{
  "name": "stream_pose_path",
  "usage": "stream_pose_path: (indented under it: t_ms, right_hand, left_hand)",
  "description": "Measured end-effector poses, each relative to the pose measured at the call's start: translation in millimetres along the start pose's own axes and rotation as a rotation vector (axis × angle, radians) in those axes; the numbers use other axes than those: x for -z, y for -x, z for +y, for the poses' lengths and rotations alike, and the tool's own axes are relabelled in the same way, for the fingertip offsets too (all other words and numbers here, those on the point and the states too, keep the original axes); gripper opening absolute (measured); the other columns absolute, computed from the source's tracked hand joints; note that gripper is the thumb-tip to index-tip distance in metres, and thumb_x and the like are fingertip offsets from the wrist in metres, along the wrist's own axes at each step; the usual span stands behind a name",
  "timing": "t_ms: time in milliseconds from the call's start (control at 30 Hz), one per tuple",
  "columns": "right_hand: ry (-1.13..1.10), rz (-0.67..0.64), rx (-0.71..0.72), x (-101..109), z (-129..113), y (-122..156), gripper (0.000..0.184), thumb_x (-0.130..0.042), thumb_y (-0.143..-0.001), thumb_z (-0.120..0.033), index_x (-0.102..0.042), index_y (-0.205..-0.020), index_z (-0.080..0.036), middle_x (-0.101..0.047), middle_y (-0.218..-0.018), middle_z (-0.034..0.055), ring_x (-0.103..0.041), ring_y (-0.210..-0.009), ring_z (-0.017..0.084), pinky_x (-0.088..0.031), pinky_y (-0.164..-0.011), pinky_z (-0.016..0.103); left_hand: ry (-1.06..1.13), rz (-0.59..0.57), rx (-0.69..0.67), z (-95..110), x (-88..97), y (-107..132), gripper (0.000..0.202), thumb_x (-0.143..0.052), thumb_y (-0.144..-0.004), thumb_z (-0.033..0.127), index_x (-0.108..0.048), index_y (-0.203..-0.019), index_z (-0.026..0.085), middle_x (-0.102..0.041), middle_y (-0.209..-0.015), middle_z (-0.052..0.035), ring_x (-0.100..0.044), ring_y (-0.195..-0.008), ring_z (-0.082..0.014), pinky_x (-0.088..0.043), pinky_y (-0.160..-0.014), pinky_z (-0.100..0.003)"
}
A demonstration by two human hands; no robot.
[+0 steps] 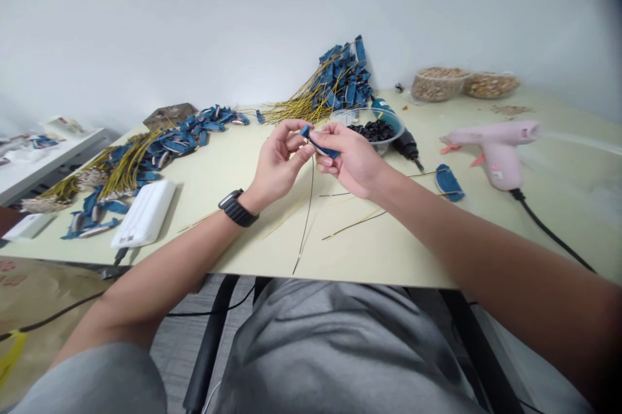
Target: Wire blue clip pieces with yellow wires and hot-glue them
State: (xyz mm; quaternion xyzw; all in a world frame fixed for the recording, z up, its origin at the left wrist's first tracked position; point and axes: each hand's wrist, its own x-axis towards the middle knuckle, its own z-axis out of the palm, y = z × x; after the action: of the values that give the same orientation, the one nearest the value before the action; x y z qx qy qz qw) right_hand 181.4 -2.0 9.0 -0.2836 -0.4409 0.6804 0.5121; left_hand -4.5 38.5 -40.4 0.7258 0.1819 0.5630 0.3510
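In front of my chest, just above the table, both hands meet on a small blue whale-shaped piece with a pale edge. My left hand pinches its left end between thumb and fingers. Closed around its right part is my right hand, which hides some of it. A thin dark cord hangs down from between the hands towards the table's front edge. Right of my right wrist lies another blue piece with yellow-and-black cords running left from it.
Behind my hands stands a clear bowl of small black pieces, beside a dark green power tool. A pink glue gun is on the right. Blue pieces with yellow cords pile at the back. A white power bank lies left.
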Motion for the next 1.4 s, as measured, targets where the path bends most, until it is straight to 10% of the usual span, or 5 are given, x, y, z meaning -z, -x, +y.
stream_pose_path:
  t_ms: [1400]
  right_hand:
    - [-0.03,0.0,-0.019,-5.9,-1.0,3.0,0.058,-0.109,-0.077,-0.031,-0.054,-0.092,-0.025,-0.054,-0.074,-0.0067,-0.039,-0.062,0.009,-0.028,-0.057,0.023]
  left_hand:
    - [-0.01,0.012,0.056,-4.4,6.2,-1.9,0.072,-0.103,-0.088,0.075,-0.062,-0.126,0.031,-0.083,-0.098,0.0003,-0.085,-0.095,-0.0221,-0.069,-0.093,-0.038]
